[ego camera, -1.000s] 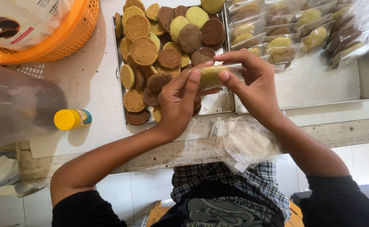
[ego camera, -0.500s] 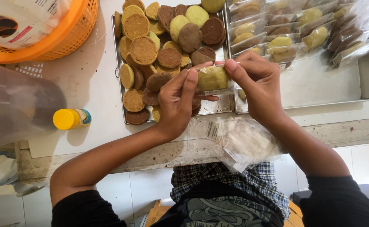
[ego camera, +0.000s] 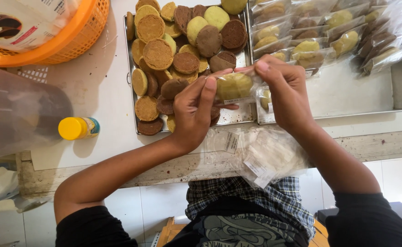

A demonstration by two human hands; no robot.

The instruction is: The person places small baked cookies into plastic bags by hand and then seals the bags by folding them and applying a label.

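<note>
A yellow-green round cookie sits inside a small clear plastic bag (ego camera: 234, 87), held between both hands above the trays. My left hand (ego camera: 192, 112) grips the bag's left side with thumb and fingers. My right hand (ego camera: 287, 93) pinches its right end. Below the hands, the left metal tray (ego camera: 131, 77) holds several loose round cookies (ego camera: 157, 54) in brown, orange and pale green. The right metal tray (ego camera: 347, 96) carries several bagged cookies (ego camera: 308, 46) along its far side.
A heap of empty clear bags (ego camera: 260, 153) lies at the counter's front edge. A small bottle with a yellow cap (ego camera: 77, 128) lies left of the trays, beside a clear container (ego camera: 18, 114). An orange basket (ego camera: 50, 32) stands at the far left.
The cookie has turned from edge-on to face-up inside the bag, and my right hand's fingers have closed in on the bag's right end. Both hands stay over the tray's front edge.
</note>
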